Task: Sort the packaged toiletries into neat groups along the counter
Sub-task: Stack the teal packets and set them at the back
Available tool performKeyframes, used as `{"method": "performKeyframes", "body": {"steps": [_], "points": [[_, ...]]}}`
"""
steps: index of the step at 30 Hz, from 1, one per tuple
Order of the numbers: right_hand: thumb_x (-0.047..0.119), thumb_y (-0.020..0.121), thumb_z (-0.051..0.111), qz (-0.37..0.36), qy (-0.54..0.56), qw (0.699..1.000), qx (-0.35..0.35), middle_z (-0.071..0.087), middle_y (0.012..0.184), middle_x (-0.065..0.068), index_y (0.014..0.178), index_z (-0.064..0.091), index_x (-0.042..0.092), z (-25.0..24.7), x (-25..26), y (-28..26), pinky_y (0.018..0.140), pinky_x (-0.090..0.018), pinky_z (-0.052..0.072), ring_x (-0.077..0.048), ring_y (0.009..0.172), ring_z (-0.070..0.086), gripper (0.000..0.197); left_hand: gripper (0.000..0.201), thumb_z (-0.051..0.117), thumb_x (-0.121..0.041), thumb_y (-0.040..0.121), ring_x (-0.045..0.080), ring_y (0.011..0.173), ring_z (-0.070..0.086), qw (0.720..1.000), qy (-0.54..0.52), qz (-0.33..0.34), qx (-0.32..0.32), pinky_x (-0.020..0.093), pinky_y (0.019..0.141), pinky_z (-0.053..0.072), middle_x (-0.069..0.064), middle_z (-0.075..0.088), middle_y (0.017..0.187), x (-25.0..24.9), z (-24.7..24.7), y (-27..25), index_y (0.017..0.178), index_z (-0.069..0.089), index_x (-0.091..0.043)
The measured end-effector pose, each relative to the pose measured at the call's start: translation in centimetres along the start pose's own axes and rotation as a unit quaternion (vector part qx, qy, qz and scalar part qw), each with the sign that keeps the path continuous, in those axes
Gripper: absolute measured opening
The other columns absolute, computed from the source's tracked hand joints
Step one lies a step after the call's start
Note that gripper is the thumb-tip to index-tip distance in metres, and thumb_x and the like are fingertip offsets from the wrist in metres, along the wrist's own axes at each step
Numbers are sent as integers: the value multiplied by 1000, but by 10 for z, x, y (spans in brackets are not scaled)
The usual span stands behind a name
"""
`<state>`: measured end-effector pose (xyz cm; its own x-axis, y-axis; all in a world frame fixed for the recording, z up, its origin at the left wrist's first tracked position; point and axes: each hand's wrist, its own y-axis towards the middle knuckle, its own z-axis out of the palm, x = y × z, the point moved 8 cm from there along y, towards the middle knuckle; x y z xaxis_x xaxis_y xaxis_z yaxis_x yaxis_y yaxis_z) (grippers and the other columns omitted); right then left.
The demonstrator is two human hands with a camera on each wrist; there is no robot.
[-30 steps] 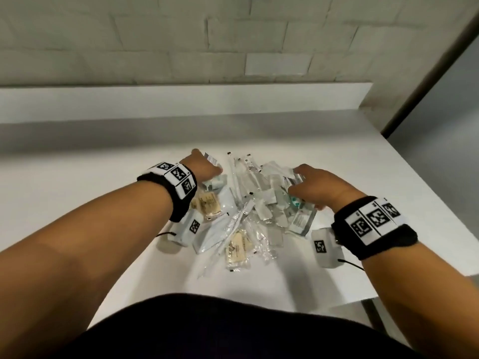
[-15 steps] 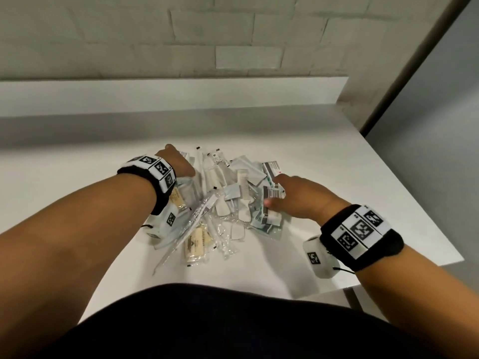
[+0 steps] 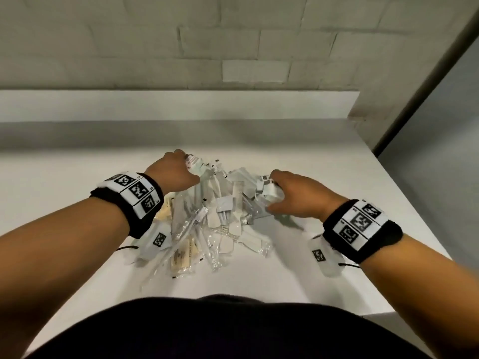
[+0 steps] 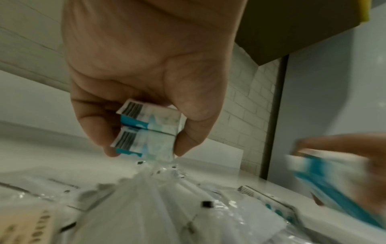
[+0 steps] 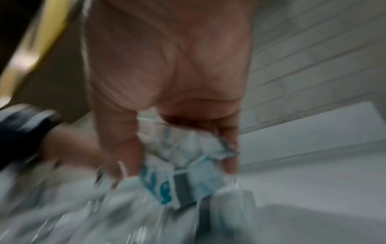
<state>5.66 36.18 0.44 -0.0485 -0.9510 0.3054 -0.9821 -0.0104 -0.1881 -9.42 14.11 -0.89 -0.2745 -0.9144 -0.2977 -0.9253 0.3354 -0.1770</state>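
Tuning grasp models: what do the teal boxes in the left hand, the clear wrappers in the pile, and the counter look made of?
Teal boxes: likely thin printed card, matte; crisp folded edges, barcodes.
Clear wrappers: thin plastic film, glossy; crinkles and glints.
Counter: smooth white hard surface, matte; material unclear.
Left hand pinches two boxes.

Your bare forearms, black wristbands with white square-coded markers, small white tagged camera units beneath on thin black cables, dark top.
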Motion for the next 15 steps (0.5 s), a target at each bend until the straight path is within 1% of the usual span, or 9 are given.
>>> {"method": "performKeyframes", "body": {"steps": [1, 3, 5, 6, 7, 9, 11, 13, 15], "points": [[40, 76, 68, 51, 5, 998, -22, 56, 104, -2, 113, 46, 19, -8, -13, 8, 66, -32, 43, -22, 87, 56, 48, 65, 64, -38, 75, 27, 105, 55, 1000, -2, 5, 2, 31, 77, 44, 10, 49, 124, -4, 1, -4, 130, 42, -11], [41, 77, 65, 138, 20, 989, -45, 54, 110, -7, 117, 44, 14, -10, -31, 24, 70, -32, 43, -25, 92, 56, 52, 66, 63, -38, 78, 28, 109, 53, 1000, 5, 7, 12, 30, 78, 43, 11, 44, 128, -11, 6, -11, 134, 39, -12], [42, 79, 64, 188, 44, 981, -25, 51, 119, -11, 124, 41, 11, 7, -38, 41, 77, -34, 46, -29, 104, 56, 59, 70, 61, -39, 80, 29, 112, 52, 1000, 15, 7, 21, 30, 79, 42, 12, 41, 132, -18, 11, -18, 139, 34, -11], [43, 79, 65, 199, 47, 979, -16, 51, 121, -11, 127, 39, 11, 16, -39, 47, 77, -34, 45, -29, 107, 56, 64, 71, 60, -39, 81, 29, 114, 51, 1000, 18, 7, 24, 30, 80, 42, 13, 40, 133, -20, 13, -21, 140, 32, -11], [43, 77, 68, 204, 46, 978, -15, 52, 120, -11, 128, 38, 11, 21, -38, 52, 75, -34, 45, -29, 106, 57, 67, 72, 60, -39, 82, 29, 115, 51, 999, 19, 8, 26, 31, 80, 41, 13, 39, 135, -22, 15, -23, 141, 30, -11], [39, 76, 72, 200, 34, 979, -23, 58, 110, -8, 126, 38, 11, 25, -35, 59, 69, -33, 47, -26, 96, 60, 67, 73, 59, -39, 83, 29, 116, 50, 999, 18, 7, 29, 31, 80, 41, 12, 38, 137, -22, 18, -29, 142, 28, -11], [27, 79, 67, 191, 10, 981, -23, 61, 102, -6, 126, 39, 9, 24, -32, 62, 68, -33, 49, -25, 86, 59, 58, 73, 59, -41, 82, 28, 116, 49, 999, 14, 9, 29, 32, 82, 42, 10, 39, 136, -19, 19, -35, 142, 29, -12], [19, 77, 63, 191, 0, 981, -8, 60, 99, -5, 128, 38, 10, 21, -33, 63, 68, -32, 49, -25, 85, 60, 57, 72, 59, -43, 81, 27, 116, 48, 1000, 13, 16, 22, 35, 88, 44, 10, 42, 132, -13, 18, -41, 141, 32, -12], [17, 74, 63, 195, -1, 981, 2, 59, 98, -5, 128, 39, 12, 14, -33, 60, 72, -33, 52, -25, 87, 61, 59, 70, 59, -44, 81, 27, 115, 47, 1000, 10, 20, 13, 38, 93, 44, 10, 45, 128, -4, 14, -47, 138, 35, -12]]}}
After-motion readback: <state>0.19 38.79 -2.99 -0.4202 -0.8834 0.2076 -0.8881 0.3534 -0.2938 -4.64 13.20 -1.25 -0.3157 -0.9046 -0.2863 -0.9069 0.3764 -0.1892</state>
